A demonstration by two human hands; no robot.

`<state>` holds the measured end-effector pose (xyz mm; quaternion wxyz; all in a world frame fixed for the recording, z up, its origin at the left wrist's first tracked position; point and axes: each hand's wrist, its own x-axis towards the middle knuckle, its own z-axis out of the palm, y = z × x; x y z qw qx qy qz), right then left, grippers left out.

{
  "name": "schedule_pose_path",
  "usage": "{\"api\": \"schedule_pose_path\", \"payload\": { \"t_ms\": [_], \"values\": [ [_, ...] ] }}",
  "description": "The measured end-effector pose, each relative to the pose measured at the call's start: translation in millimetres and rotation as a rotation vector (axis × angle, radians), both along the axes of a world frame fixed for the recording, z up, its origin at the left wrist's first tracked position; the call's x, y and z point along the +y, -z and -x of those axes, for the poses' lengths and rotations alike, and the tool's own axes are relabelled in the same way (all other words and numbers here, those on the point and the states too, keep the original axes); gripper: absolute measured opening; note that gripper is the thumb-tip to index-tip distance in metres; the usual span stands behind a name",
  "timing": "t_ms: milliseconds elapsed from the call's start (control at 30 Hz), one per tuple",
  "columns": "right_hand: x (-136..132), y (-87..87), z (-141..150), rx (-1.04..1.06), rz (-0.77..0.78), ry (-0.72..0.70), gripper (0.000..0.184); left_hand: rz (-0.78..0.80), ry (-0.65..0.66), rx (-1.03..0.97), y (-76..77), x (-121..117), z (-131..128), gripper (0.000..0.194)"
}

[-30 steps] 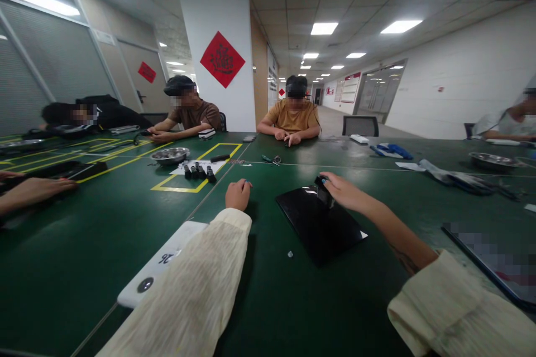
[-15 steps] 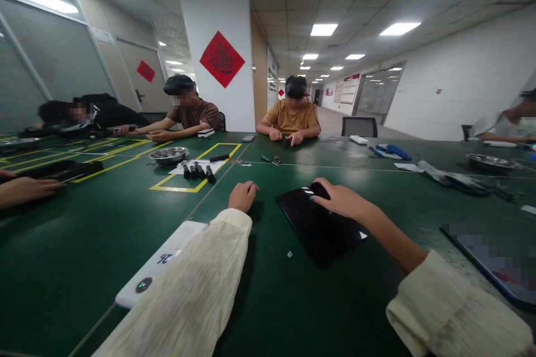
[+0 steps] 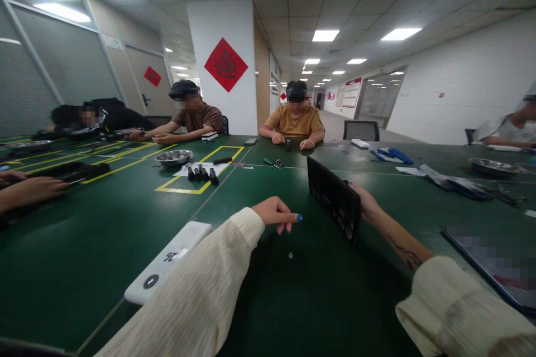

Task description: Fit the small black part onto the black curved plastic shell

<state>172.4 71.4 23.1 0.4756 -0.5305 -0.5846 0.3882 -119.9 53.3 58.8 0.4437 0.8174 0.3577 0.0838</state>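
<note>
My right hand [image 3: 365,201] grips a black flat panel [image 3: 334,196] from behind and holds it tipped up on its edge above the green table [image 3: 104,234]; its underside with small holes faces me. My left hand [image 3: 277,213] hovers just left of the panel with fingers loosely stretched toward it, holding nothing. A tiny screw [image 3: 290,255] lies on the table below the two hands. Both my arms wear cream sleeves.
A white power bank [image 3: 167,268] lies by my left forearm. Small black parts [image 3: 201,173] and a metal bowl [image 3: 173,157] sit in a yellow-taped box. Several other people sit around the table. A dark tablet [image 3: 489,268] lies at right, with tools and another bowl [image 3: 494,164] beyond.
The black panel lay flat on the table; my right hand has lifted it up onto its edge. My left hand has opened from a loose fist and moved right toward the panel.
</note>
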Motion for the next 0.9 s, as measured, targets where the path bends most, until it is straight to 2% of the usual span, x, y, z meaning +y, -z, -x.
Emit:
{"api": "schedule_pose_path", "payload": {
  "t_ms": [67,133,233,333,467,700,900],
  "values": [
    [-5.9,10.3,5.8,0.031,0.003,0.019,0.049,0.187,0.048,0.105,0.7,-3.0,0.4,0.046],
    [-12.5,17.0,14.4,0.100,0.059,0.018,0.051,0.329,0.034,0.252,5.3,-5.5,3.0,0.043],
    [-20.0,23.3,28.7,0.253,0.160,-0.023,0.054,0.398,-0.018,0.338,15.3,-7.7,5.7,0.040],
    [-23.7,28.9,40.6,0.334,0.207,-0.073,0.053,0.379,0.014,0.257,22.6,-7.8,4.1,0.043],
    [-25.4,33.4,46.5,0.366,0.238,-0.069,0.049,0.315,0.014,0.198,28.2,-5.6,-1.2,0.052],
    [-26.5,29.9,43.8,0.696,0.314,-0.155,0.027,0.194,0.041,0.078,42.8,-2.8,-12.7,0.045],
    [-27.8,29.1,47.4,0.838,0.363,-0.109,0.020,0.122,0.043,0.014,48.7,-3.6,-15.5,0.037]
  ]
}}
